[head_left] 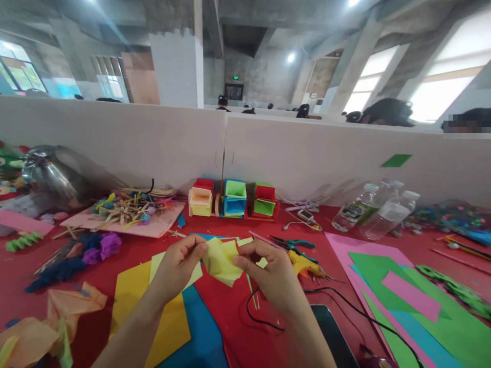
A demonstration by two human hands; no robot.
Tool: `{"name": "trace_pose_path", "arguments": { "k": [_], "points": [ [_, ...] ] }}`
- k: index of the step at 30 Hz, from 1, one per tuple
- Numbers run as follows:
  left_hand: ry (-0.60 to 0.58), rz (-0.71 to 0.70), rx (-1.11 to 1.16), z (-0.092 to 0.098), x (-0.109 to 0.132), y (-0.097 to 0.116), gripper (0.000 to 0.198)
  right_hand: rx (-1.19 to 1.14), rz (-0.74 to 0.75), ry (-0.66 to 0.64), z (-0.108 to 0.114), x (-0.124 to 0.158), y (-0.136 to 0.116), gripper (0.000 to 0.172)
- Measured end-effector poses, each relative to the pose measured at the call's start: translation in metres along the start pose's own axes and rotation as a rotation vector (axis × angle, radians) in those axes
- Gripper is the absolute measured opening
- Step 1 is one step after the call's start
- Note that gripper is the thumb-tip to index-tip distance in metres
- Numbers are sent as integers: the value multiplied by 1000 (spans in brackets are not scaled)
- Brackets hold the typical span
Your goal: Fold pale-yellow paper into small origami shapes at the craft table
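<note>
Between my two hands is a crumpled, partly folded piece of yellow paper (pixel 221 261), raised over the table. My left hand (pixel 178 263) pinches its left edge between thumb and fingers. On the opposite side, the thumb and fingers of my right hand (pixel 270 266) grip the right edge. Below lie sheets of orange-yellow paper (pixel 141 301), blue paper (pixel 201 327) and red paper (pixel 238 306). A yellow glue gun (pixel 303 263) and pliers (pixel 295 244) rest just beyond my right hand.
Small folded paper boxes (pixel 235 197) stand along the white partition (pixel 307 153). Plastic bottles (pixel 387 209) and coloured sheets (pixel 406 281) are on the right. At left are a metal jug (pixel 53 174) and a pink board (pixel 153 225) with sticks. A black cord (pixel 356 301) crosses near a phone (pixel 330 332).
</note>
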State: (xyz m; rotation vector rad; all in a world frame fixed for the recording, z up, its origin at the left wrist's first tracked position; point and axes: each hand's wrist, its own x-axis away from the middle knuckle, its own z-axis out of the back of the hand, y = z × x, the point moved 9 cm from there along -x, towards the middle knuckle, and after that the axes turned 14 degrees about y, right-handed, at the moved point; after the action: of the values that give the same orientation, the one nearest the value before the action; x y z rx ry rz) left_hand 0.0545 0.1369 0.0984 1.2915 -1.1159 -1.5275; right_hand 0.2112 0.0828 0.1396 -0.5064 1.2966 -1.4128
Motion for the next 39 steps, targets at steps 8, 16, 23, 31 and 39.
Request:
{"name": "trace_pose_path", "arguments": {
  "k": [8, 16, 23, 31, 39],
  "points": [
    [-88, 163, 209, -9, 4, -13, 21, -73, -72, 13, 0, 1, 5, 8],
    [-18, 206, 302, -4, 2, -23, 24, -295, -150, -41, -2, 1, 10, 14],
    [8, 223, 353, -4, 2, -21, 23, -259, -167, -45, -2, 1, 11, 12],
    [24, 202, 318, -2, 1, -24, 21, -178, -129, -98, -6, 2, 6, 5],
    [35, 157, 234, 0, 1, -17, 19, -154, -28, -155, -9, 7, -3, 1]
  ]
}}
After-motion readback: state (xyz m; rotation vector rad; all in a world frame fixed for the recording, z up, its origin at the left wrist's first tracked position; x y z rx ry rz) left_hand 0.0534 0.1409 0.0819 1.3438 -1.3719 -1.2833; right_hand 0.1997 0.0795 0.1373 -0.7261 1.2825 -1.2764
